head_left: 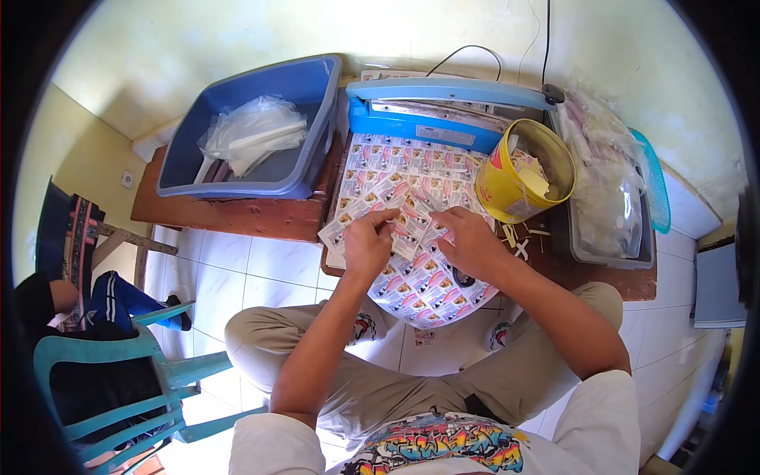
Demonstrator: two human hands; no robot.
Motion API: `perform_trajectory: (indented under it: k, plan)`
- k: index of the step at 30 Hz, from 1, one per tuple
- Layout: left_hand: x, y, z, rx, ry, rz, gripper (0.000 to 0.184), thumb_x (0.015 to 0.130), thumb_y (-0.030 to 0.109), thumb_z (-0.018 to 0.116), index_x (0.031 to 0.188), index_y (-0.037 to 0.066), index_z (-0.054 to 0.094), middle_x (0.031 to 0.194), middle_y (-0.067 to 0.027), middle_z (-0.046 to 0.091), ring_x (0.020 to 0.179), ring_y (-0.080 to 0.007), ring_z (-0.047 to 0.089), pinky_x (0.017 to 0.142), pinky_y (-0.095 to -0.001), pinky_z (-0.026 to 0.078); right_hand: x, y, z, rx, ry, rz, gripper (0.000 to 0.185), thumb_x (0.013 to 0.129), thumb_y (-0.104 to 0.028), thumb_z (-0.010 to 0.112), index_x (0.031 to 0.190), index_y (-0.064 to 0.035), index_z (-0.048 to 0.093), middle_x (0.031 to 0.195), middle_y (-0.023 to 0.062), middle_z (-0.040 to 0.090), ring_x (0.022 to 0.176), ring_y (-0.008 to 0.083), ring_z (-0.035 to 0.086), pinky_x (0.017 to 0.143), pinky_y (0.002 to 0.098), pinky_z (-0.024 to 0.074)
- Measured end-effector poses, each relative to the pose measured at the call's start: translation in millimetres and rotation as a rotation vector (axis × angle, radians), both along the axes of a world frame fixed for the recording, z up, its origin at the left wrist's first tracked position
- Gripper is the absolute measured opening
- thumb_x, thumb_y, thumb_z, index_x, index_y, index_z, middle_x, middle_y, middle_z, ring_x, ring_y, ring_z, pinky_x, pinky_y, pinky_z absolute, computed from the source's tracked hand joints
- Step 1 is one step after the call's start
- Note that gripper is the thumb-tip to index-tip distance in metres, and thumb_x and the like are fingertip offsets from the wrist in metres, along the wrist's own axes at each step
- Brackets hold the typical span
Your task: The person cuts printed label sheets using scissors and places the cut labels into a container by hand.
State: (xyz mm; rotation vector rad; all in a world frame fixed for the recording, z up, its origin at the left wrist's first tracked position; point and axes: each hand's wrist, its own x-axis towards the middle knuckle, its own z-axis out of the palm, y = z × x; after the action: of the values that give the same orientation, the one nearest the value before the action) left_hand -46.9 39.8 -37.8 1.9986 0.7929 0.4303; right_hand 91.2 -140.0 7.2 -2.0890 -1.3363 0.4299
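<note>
The left hand (370, 244) and the right hand (469, 244) pinch small, flat printed paper labels (408, 229) between them; beyond the right stands a round yellow plastic bucket (492, 188).

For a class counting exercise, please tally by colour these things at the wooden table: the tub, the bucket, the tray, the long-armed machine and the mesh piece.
Blue: 2 (tub, long-armed machine)
Yellow: 1 (bucket)
Grey: 1 (tray)
Turquoise: 1 (mesh piece)
Total: 5
</note>
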Motion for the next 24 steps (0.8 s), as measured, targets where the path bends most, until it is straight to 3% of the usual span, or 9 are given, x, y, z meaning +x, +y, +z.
perform_trajectory:
  k: [15,18,24]
  plan:
    - [-16.2,6.6,15.9,0.000,-0.001,0.044,0.027,0.093,0.000,0.068,0.116,0.006,0.080,0.099,-0.0151,0.080,0.088,-0.0188,0.077,0.082,-0.0319,0.059,-5.7,5.4,-20.7,-0.086,-0.093,0.010,0.049,0.088,-0.013,0.074,0.130,0.0092,0.062,0.125,0.0274,0.062,0.112,0.0427,0.065,0.100,0.0457,0.0541]
    - [-18.9,6.5,20.0,0.003,-0.029,0.067,0.026,0.092,0.001,0.068,0.114,0.007,0.080,0.095,-0.0152,0.079,0.082,-0.0205,0.076,0.078,-0.0338,0.057,-4.1,5.4,-25.8,-0.031,-0.140,-0.041,0.042,0.086,-0.013,0.077,0.124,0.0027,0.067,0.124,0.0243,0.064,0.109,0.0424,0.066,0.095,0.0462,0.0548]
    - [-19.1,4.7,35.4,-0.002,-0.080,0.078,0.025,0.092,0.002,0.068,0.111,0.008,0.081,0.088,-0.0136,0.078,0.075,-0.0209,0.074,0.072,-0.0350,0.056,8.2,10.2,-25.8,-0.034,-0.113,-0.092,0.038,0.092,-0.009,0.067,0.127,0.0047,0.066,0.106,0.0264,0.070,0.103,0.0418,0.068,0.093,0.0472,0.0543]
